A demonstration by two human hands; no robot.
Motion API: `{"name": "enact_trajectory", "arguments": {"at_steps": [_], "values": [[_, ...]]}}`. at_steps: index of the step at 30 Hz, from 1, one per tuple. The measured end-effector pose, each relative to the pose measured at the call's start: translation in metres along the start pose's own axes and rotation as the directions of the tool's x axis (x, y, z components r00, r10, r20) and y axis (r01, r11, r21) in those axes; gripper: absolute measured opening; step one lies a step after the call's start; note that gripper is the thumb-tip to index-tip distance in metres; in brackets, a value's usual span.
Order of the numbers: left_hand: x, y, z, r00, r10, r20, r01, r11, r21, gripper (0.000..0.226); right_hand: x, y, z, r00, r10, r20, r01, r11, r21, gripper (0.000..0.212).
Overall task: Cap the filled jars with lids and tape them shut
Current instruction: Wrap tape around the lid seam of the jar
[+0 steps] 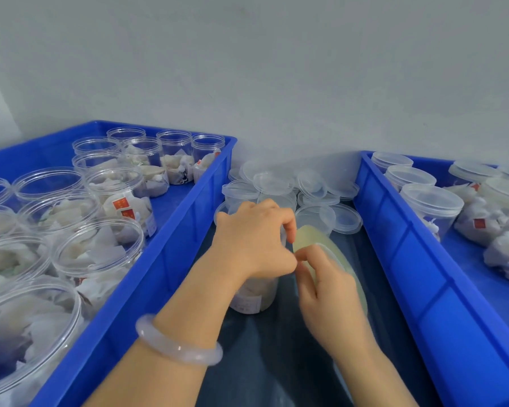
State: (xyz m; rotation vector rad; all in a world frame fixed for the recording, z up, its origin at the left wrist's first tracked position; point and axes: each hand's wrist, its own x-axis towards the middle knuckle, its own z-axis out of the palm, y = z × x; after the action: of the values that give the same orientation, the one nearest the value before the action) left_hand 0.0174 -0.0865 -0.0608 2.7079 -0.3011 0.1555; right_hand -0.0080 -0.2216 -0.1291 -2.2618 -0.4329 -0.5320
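A filled clear jar (254, 295) stands on the dark table between two blue crates. My left hand (253, 239) covers its top, fingers curled round the lid edge, so the lid itself is hidden. My right hand (326, 292) holds a pale yellowish roll of tape (315, 239) right beside the jar, its fingertips meeting my left thumb at the jar's rim. A pile of loose clear lids (291, 186) lies just beyond the jar.
The left blue crate (159, 259) holds several open filled jars (97, 254). The right blue crate (409, 259) holds several capped jars (431, 205). A grey wall rises close behind. A pale bangle (177, 345) sits on my left wrist.
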Motion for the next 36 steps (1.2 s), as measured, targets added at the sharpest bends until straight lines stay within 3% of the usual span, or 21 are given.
{"name": "enact_trajectory", "arguments": {"at_steps": [3,10,13,14,17,19,31,33,36], "values": [[0.014,0.009,-0.007,0.982,-0.106,0.154,0.097,0.993,0.065,0.025,0.001,0.004,0.001,1.000,-0.013,-0.002,0.013,1.000,-0.016,0.014],[0.030,0.013,-0.005,0.961,-0.158,0.226,0.138,0.985,0.099,0.027,0.002,0.005,0.000,1.000,-0.020,0.022,0.022,0.998,-0.056,0.015],[0.030,0.012,-0.004,0.939,-0.229,0.256,0.176,0.961,0.213,0.065,0.002,0.004,-0.001,1.000,-0.016,0.025,0.018,0.997,-0.075,0.014],[0.030,0.013,-0.003,0.934,-0.242,0.264,0.184,0.956,0.229,0.067,0.002,0.003,-0.002,1.000,-0.010,0.018,0.011,0.997,-0.071,0.014],[0.032,0.013,-0.001,0.955,-0.213,0.207,0.187,0.972,0.139,0.025,0.003,-0.001,-0.001,0.999,0.021,-0.024,-0.023,0.998,-0.066,0.014],[0.035,0.011,0.001,0.967,-0.192,0.165,0.178,0.979,0.096,0.011,0.002,-0.002,0.000,0.999,0.030,-0.037,-0.034,0.995,-0.089,0.015],[0.039,0.013,0.006,0.967,-0.221,0.129,0.212,0.974,0.076,0.017,-0.010,-0.009,-0.001,0.994,0.078,-0.082,-0.083,0.995,-0.058,0.012],[0.039,0.012,0.006,0.965,-0.241,0.104,0.236,0.970,0.058,0.015,-0.017,-0.012,-0.003,0.996,0.045,-0.073,-0.049,0.997,-0.056,0.012],[0.045,0.003,0.001,0.937,-0.347,-0.031,0.348,0.937,0.019,0.013,-0.048,-0.028,0.006,0.992,-0.117,-0.042,0.112,0.990,-0.089,0.028]]}}
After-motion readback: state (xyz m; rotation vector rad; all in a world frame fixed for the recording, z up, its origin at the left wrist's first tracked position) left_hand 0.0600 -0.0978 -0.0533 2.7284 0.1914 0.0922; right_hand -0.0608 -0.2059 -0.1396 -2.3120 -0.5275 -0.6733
